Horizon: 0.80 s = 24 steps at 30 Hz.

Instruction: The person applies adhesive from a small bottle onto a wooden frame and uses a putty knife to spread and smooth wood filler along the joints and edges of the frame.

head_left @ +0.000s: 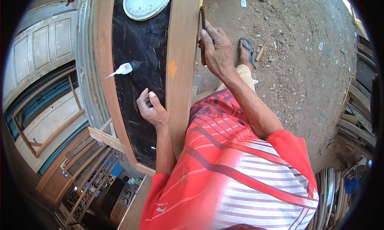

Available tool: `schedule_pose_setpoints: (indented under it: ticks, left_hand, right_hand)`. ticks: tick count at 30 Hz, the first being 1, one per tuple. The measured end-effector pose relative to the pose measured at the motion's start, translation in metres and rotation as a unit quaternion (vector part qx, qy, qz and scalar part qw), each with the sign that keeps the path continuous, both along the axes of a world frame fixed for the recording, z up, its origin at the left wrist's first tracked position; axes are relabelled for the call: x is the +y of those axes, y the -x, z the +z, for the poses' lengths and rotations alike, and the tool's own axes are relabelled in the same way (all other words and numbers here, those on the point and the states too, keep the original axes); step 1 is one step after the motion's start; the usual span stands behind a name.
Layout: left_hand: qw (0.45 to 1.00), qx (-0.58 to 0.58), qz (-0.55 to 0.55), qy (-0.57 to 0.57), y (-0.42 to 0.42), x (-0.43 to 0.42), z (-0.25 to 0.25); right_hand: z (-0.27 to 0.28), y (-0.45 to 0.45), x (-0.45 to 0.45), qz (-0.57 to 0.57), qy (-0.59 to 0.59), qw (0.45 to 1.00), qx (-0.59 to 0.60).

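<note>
A long wooden panel with a black middle [140, 74] and brown wooden borders [182, 62] runs up the view. My left hand [153, 109] is over the black part, fingers loosely curled and apart from the thumb, with nothing visible in it. At the panel's right edge, my right hand [218, 52] is closed around a narrow dark brown tool [203, 18], upright in the view beside the border. A small white glue bottle [124, 69] with a long nozzle lies on the black part. Above it is a round whitish lid [147, 2] with stains.
Littered bare ground [296, 70] lies right of the panel, with my sandalled foot [246, 52] on it. Wood pieces [358, 126] are stacked at the far right. Panelled doors [42, 48] and frames stand at the left. A pale board end [105, 139] juts beside the panel.
</note>
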<state>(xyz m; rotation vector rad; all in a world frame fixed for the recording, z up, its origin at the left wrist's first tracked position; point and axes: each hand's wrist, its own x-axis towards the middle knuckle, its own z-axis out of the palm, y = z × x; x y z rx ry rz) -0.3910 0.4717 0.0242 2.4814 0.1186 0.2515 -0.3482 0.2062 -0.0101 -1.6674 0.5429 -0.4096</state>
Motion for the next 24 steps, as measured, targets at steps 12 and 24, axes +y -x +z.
schedule_pose_setpoints:
  ticks: [12, 24]
  left_hand:
    - [1.0, 0.012, 0.005, -0.014, -0.001, -0.002, 0.004]
    - [0.998, -0.053, -0.02, 0.025, 0.001, -0.003, 0.001]
  right_hand:
    - [0.026, 0.004, -0.001, 0.063, 0.06, 0.996, 0.008]
    - [0.007, 0.012, -0.033, 0.067, 0.084, 0.993, -0.059]
